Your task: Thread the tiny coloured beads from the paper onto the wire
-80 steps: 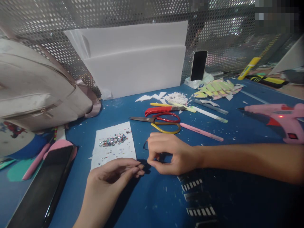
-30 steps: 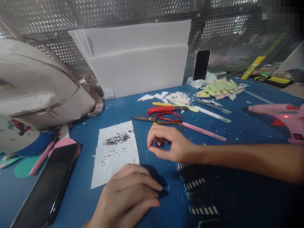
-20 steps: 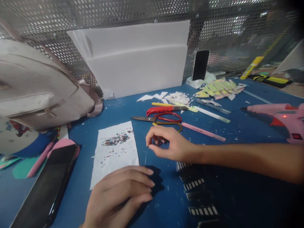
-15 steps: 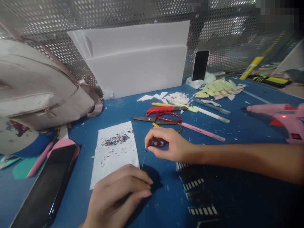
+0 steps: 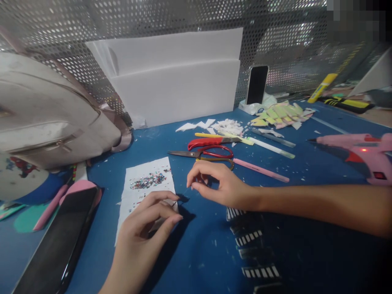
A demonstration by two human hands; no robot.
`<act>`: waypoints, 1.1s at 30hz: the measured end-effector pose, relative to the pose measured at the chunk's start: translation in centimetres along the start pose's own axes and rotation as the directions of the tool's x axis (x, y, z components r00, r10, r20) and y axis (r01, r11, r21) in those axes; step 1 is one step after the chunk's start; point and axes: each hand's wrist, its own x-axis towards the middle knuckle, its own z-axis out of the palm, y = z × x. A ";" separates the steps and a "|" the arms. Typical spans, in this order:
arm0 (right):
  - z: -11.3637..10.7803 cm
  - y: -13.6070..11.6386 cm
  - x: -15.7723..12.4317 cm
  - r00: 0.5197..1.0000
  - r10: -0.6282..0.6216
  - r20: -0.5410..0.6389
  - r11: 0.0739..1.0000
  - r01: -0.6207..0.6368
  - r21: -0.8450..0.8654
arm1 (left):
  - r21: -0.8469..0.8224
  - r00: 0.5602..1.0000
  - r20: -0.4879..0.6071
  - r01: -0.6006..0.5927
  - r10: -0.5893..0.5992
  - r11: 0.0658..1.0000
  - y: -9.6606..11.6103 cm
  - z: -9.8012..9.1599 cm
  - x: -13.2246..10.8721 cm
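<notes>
My left hand (image 5: 147, 228) hovers over the lower right part of the white paper sheet (image 5: 130, 212), its thumb and fingers apart, with nothing visible between them. On that sheet lies a heap of small multicoloured shiny gems (image 5: 148, 180), partly scattered. To the right, my right hand (image 5: 219, 181) is held above the blue table, thumb and index fingertip pinched together. Whatever it may hold is too small to make out. Just behind it lie red-handled scissors (image 5: 183, 154). Black pieces with white stripes (image 5: 249, 237) lie below the right forearm.
A pink glue gun (image 5: 352, 143) with a lit light stands at right. Near the scissors are a red-handled cutter (image 5: 205, 142) and a pink pen (image 5: 261, 170). Paper scraps (image 5: 228, 126) and a propped phone (image 5: 257, 85) sit behind. At left are a black phone (image 5: 58, 241) and a bag (image 5: 61, 110).
My left hand has moved up and left over the paper, its fingers opening wider. The dark tip and thin thread at my right fingertips no longer show. The right hand stays nearly still.
</notes>
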 end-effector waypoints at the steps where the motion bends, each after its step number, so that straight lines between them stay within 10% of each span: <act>1: 0.0 0.0 0.0 1.000 0.004 -0.007 1.000 -0.004 0.007 | -0.002 1.000 0.006 0.014 -0.014 1.000 0.0 0.0 0.0; 17: -0.1 0.6 0.3 0.999 0.023 -0.037 0.996 -0.019 0.085 | -0.150 0.990 -0.129 -0.078 0.059 0.986 1.6 -1.2 0.4; 27: -0.4 0.2 0.3 0.998 -0.044 0.036 0.936 0.029 0.350 | -0.152 0.988 -0.131 -0.106 0.086 0.983 4.6 -1.4 5.0; 33: -0.2 0.8 0.3 0.987 0.148 0.071 0.860 -0.163 0.484 | -0.261 0.979 -0.165 -0.164 0.123 0.951 6.0 -1.4 8.0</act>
